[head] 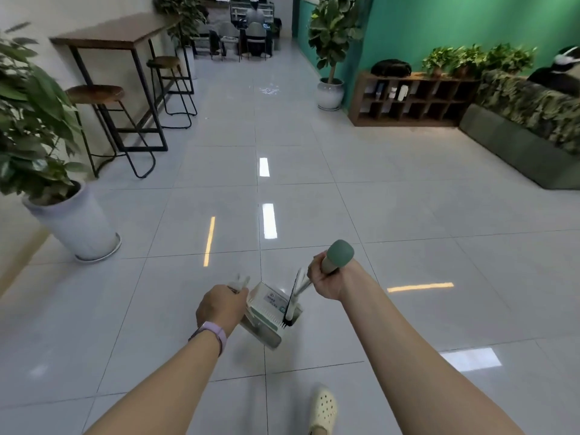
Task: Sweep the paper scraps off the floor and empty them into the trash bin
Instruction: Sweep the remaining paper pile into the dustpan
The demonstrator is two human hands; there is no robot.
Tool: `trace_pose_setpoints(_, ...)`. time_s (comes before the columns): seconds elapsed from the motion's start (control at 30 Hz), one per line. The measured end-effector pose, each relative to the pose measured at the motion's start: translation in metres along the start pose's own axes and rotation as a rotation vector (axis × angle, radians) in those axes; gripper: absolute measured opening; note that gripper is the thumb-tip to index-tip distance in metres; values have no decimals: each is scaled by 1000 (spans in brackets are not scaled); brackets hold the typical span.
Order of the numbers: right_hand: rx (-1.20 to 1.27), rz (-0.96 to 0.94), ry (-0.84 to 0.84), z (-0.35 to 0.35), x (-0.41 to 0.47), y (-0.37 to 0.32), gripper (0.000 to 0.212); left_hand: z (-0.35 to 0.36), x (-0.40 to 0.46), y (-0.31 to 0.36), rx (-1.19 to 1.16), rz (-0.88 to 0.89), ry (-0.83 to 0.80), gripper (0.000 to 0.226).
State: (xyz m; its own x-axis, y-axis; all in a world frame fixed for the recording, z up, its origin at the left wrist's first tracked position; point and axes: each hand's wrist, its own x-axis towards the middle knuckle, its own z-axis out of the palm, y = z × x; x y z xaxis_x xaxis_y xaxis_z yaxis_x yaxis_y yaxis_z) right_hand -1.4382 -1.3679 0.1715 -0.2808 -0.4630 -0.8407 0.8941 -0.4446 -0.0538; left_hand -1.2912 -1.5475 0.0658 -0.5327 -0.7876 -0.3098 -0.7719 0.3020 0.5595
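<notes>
Head view: left hand point(219, 304) gripping the dustpan point(270, 315) handle; right hand point(326, 282) gripping the broom point(335, 255) handle; paper scraps point(269, 90) lying far ahead on the floor point(376, 215).

Both your forearms extend forward and down into view, bare to the elbow, roughly parallel and well apart. Your left hand point(219, 304) sits lower and closer in, back of hand up, fingers curled around a pale handle point(240, 282); the fingertips are hidden under it. A lilac band point(213, 335) wraps your left wrist. Your right hand point(328, 281) is held higher and further out, fist closed around a green-capped handle point(337, 255), thumb side up, wrist bent slightly inward. One foot in a cream clog point(323, 409) shows below.
</notes>
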Motion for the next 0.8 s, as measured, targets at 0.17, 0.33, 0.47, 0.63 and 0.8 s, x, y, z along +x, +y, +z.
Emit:
trace_pose_setpoints(0.17,-232,23,32,63,77,-92,32,29,106,65,-64,-100,-20,52)
trace_pose_setpoints(0.33,-512,-69,-61,138,140,-169,25,20,200,149,-164,-179,32,61)
trace_pose_setpoints(0.47,-647,80,5,210,196,-219,18,17,267,192,-176,-178,56,53)
trace_pose_setpoints(0.63,-785,78,-11,307,276,-255,17,16,395,236,-224,-158,70,48)
trace_pose_setpoints(0.8,-941,-27,-7,409,369,-290,9,13,553,277,-252,-204,83,57)
